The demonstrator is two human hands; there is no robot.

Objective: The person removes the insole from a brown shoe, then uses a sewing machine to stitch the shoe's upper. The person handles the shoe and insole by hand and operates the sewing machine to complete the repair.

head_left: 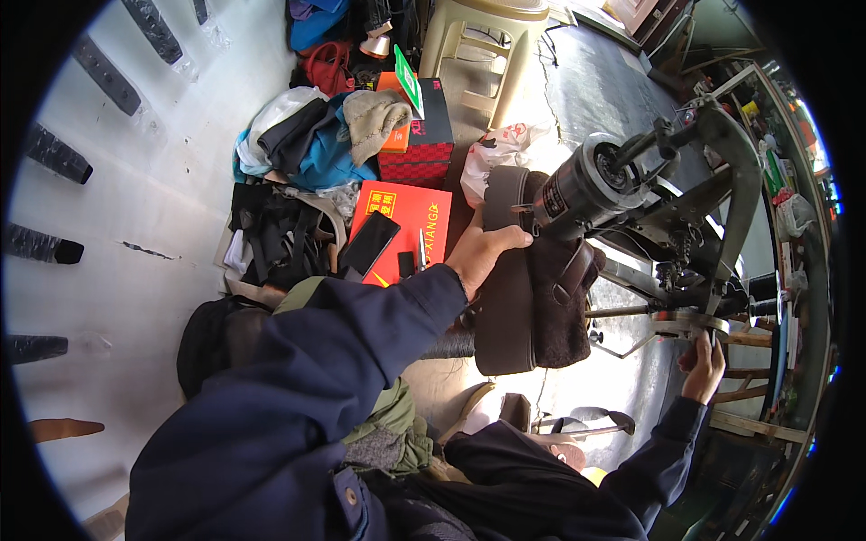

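A dark brown piece (505, 311), with a smooth wide band and a fleecy part bearing a strap, sits at the end of a hand-cranked sewing machine (577, 194). I cannot make out its exact kind. My left hand (484, 256) grips its near side, thumb laid on the smooth band by the machine's needle end. The fingers behind it are hidden. Farther right, my right hand (704, 368) has its fingers curled at the rim of the machine's handwheel (690, 323).
Left of the machine lie a red box (424, 212), a black phone (371, 242) and heaped clothes and straps (289, 225). A beige plastic stool (492, 45) stands behind, near a white plastic bag (505, 153). A shelf rack (767, 433) borders the right side.
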